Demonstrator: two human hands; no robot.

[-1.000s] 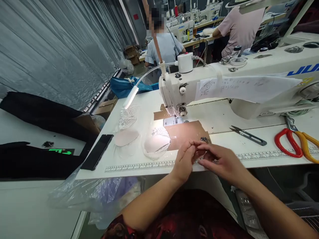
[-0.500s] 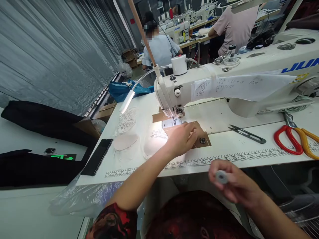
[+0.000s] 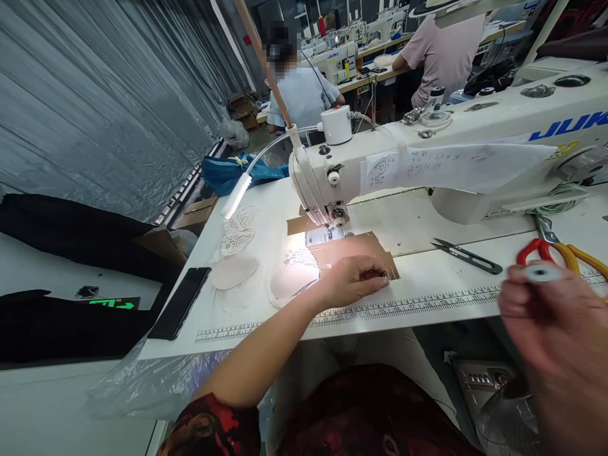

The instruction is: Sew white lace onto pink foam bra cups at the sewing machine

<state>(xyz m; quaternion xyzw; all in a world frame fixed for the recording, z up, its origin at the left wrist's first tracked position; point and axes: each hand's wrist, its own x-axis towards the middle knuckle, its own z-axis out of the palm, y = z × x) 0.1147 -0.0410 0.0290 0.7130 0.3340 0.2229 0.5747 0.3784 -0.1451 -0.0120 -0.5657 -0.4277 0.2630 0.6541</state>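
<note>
My left hand (image 3: 354, 282) lies over the brown-taped part of the machine bed, its fingertips closed on a small metal bobbin case (image 3: 387, 276), mostly hidden by them. Raised over the table's right front edge, my right hand (image 3: 553, 316) is blurred and grips a pale bobbin (image 3: 542, 272) with a hole in its middle. The white sewing machine (image 3: 327, 183) stands just beyond my left hand. Under its lit needle area are a pale cup-shaped fabric piece (image 3: 294, 280) and some lace.
Thread snips (image 3: 468, 255) and red-and-orange scissors (image 3: 536, 248) lie at the right. On the left are a black phone (image 3: 180, 303), a pale oval pad (image 3: 235, 272) and a lace piece (image 3: 238, 231). A printed ruler (image 3: 351, 314) runs along the front edge. Two people sit farther back.
My left hand has moved right and its fingertips have come onto the bobbin case. My right hand has risen and moved right with the bobbin, near the scissors.
</note>
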